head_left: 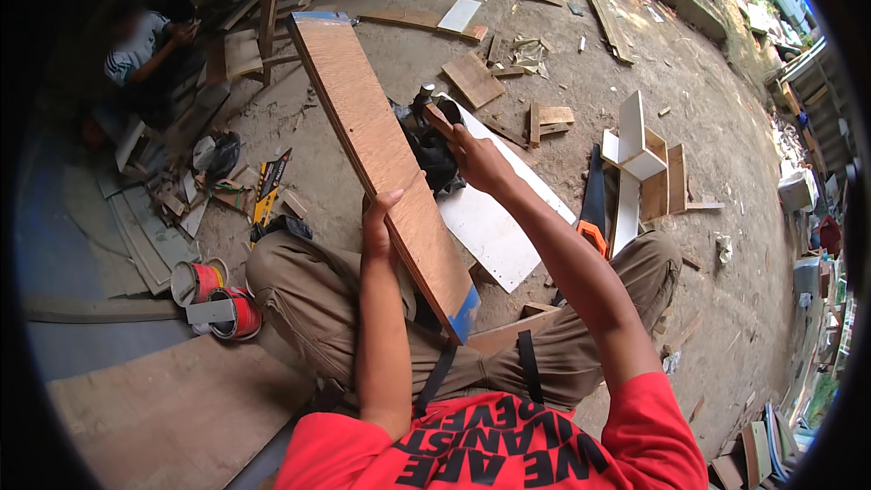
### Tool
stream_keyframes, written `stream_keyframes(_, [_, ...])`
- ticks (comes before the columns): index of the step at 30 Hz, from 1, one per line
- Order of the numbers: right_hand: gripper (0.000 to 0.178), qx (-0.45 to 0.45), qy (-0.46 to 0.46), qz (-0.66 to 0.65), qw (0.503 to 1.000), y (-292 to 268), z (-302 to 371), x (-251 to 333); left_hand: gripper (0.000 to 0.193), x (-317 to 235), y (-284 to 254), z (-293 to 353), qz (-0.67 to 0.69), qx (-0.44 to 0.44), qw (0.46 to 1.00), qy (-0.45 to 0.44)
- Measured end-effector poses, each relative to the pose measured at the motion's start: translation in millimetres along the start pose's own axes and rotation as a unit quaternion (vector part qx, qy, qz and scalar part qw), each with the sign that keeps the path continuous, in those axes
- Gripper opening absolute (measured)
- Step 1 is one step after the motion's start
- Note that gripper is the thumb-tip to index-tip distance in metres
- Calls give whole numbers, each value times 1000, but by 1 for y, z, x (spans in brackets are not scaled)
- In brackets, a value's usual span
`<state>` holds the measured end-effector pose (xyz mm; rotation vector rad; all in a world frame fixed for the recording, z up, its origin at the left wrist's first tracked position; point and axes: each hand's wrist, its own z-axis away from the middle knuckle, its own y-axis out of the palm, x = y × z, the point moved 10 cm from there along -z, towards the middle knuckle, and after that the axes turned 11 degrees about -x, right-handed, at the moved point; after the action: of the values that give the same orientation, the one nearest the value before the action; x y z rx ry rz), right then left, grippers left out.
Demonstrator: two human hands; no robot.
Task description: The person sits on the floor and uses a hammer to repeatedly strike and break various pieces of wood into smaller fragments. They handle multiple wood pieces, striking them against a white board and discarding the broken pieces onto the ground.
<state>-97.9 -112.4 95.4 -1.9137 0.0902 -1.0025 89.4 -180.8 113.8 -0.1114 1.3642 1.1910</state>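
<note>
My left hand [381,218] is closed on the edge of a long reddish-brown plywood board [372,136] with blue-painted ends. The board is tilted, its lower end over my lap and its upper end pointing away to the left. Just right of the board, my right hand [483,161] grips the wooden handle of a hammer [439,118], whose dark head is partly lost against the things behind. A black plastic bag [435,159] lies behind the board, beside a long white panel [508,218] on the ground.
A handsaw [594,200] with an orange handle lies by my right knee, near a white-and-brown wooden assembly [642,154]. Red paint cans [238,313] stand at left, below a yellow-and-black saw [268,189]. Wood scraps [474,80] litter the ground. Another person [141,54] sits at far left.
</note>
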Motion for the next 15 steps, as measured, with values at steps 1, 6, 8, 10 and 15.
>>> stream_keyframes(1, [38, -15, -3, -1, 1000, -2, -1, 1, 70, -1, 1, -3, -2, 1, 1000, 3])
stream_keyframes(6, [32, 10, 6, -13, 1000, 1, 2, 4, 70, 3, -6, 2, -6, -12, 1000, -6])
stream_keyframes(8, [31, -12, 0, -17, 1000, -3, 3, 8, 71, -1, -4, -1, -10, -13, 1000, -2])
stream_keyframes(10, [32, 5, 14, -6, 1000, 2, 2, 6, 72, -3, -3, -2, -10, -13, 1000, 7])
stream_keyframes(15, [44, -21, 24, -28, 999, 2, 8, 0, 72, 3, -3, -5, -7, -10, 1000, 14])
